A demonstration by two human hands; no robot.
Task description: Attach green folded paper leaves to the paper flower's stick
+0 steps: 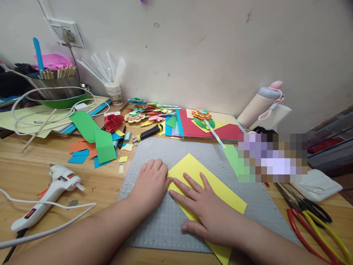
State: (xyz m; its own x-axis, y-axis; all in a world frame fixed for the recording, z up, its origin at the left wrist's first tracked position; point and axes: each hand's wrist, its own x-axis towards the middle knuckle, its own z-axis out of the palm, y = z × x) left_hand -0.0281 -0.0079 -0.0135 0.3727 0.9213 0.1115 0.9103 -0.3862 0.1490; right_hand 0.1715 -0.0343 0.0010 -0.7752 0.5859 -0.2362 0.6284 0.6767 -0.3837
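A sheet of yellow paper (220, 184) lies at a slant on the grey cutting mat (157, 232). At its left corner, my left hand (150, 184) has its fingers curled, with the thumb against the paper's edge. That hand's fingertips are partly hidden, but it appears to grip the edge. My right hand (205, 209) lies flat across the sheet, fingers spread and thumb stretched toward me. The fingertips of the right hand come close to the left thumb. Part of the paper is covered by the right hand and forearm.
A white glue gun (52, 197) with its cord lies left of the mat. Green paper pieces (104, 147), a utility knife (147, 133) and paper flowers (135, 117) lie behind. At right are red-handled scissors (303, 224) and a tilted bottle (257, 105). One patch is pixelated.
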